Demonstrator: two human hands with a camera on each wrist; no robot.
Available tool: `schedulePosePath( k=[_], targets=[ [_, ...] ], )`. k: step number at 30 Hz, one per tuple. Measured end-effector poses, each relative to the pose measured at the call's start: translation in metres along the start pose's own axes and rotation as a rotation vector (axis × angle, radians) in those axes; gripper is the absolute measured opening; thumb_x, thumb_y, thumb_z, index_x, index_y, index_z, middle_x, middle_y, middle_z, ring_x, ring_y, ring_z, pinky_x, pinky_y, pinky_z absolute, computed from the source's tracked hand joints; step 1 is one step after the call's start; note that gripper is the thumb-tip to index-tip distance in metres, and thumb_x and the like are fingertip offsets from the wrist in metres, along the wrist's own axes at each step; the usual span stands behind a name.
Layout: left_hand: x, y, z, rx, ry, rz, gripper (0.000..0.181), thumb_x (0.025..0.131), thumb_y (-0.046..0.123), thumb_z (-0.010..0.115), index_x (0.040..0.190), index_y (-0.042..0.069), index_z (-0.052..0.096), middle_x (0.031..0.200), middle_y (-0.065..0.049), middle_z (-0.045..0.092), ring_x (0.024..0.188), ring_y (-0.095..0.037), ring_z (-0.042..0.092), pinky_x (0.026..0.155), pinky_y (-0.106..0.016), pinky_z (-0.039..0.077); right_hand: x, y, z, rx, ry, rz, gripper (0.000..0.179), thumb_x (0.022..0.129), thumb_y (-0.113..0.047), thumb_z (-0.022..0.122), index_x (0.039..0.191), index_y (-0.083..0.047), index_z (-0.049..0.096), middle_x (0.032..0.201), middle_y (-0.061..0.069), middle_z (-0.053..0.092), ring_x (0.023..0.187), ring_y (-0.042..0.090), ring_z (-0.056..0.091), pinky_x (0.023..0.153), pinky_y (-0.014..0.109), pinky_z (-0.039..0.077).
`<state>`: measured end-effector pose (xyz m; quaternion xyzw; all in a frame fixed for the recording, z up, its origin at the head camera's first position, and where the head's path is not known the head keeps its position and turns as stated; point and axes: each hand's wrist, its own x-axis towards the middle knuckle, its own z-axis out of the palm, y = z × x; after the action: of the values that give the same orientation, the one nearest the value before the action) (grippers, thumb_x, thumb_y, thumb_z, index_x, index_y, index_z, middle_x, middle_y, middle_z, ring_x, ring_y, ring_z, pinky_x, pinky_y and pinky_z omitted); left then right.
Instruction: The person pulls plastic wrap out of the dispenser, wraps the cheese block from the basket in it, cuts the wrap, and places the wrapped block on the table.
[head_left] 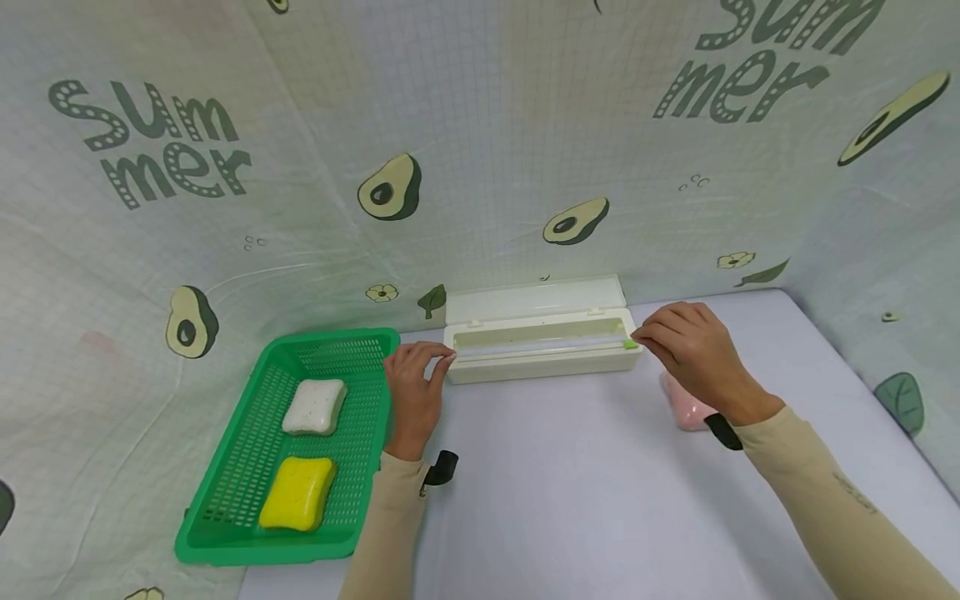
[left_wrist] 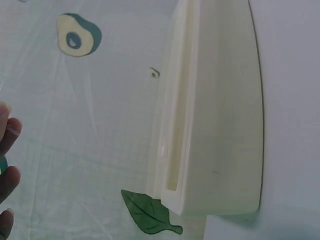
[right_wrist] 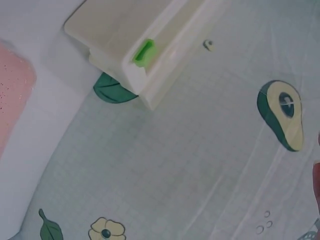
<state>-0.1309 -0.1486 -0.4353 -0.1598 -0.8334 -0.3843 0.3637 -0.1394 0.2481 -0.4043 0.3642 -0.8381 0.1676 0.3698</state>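
An off-white cling film dispenser stands against the wall with its lid raised. Inside it lies a pale roll, and a green slide cutter sits at the right end of its front edge. My left hand is by the dispenser's left end, thumb and fingertips pinching what looks like clear film. At the right end my right hand pinches too. The film is nearly invisible; faint shiny streaks show in both wrist views. Only fingertips of the left hand appear in its wrist view.
On the left is a green plastic basket holding a white block and a yellow block, both soap-like. A pink block lies on the white table, partly behind the right hand. An avocado-print sheet covers the wall.
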Motion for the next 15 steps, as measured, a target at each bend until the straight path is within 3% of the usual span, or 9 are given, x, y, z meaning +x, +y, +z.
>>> schedulePosePath(
  k=[4, 11, 15],
  targets=[
    [0.0018, 0.0016, -0.0022, -0.019, -0.001, 0.006, 0.010, 0.097, 0.013, 0.076, 0.095, 0.004, 0.078, 0.097, -0.012, 0.077, 0.097, -0.032, 0.060, 0.093, -0.053, 0.034, 0.0021, -0.0006, -0.0021, 0.001, 0.008, 0.006, 0.023, 0.076, 0.012, 0.083, 0.095, 0.000, 0.078, 0.089, 0.012, 0.072, 0.091, 0.035, 0.064, 0.080, 0.052, 0.049],
    [0.0051, 0.0028, -0.0036, -0.036, 0.017, 0.018, 0.005, 0.094, 0.009, 0.078, 0.095, 0.004, 0.078, 0.096, -0.012, 0.077, 0.096, -0.033, 0.060, 0.093, -0.053, 0.033, 0.0070, -0.0026, -0.0063, -0.009, 0.027, 0.010, 0.033, 0.066, 0.015, 0.087, 0.094, 0.001, 0.078, 0.087, 0.012, 0.072, 0.089, 0.036, 0.064, 0.080, 0.052, 0.050],
    [0.0071, 0.0032, -0.0045, -0.034, 0.025, 0.028, 0.014, 0.098, 0.017, 0.075, 0.095, 0.003, 0.078, 0.096, -0.012, 0.077, 0.096, -0.034, 0.060, 0.092, -0.052, 0.033, 0.0094, -0.0035, -0.0090, -0.014, 0.026, 0.014, 0.029, 0.070, 0.014, 0.086, 0.095, 0.001, 0.078, 0.088, 0.012, 0.073, 0.090, 0.036, 0.064, 0.080, 0.052, 0.049]
  ],
)
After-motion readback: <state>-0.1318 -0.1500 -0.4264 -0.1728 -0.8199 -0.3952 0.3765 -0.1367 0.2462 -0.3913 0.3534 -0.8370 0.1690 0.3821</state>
